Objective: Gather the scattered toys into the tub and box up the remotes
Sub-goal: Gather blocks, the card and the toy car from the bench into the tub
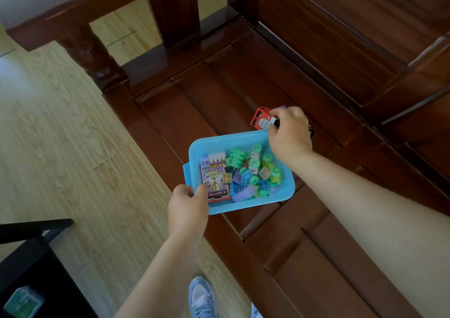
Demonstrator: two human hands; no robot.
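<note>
Head camera looks steeply down, close over a wooden bench (243, 93).

Left hand (187, 205) on tub (246, 203), right hand (288, 132) on toy (261, 119)

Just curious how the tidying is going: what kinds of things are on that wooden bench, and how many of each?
Blue tub of building blocks, held by the left hand: 1
Card pack in the tub: 1
Red toy in the right hand: 1
Total: 3 (loose blocks too jumbled to count)
</note>
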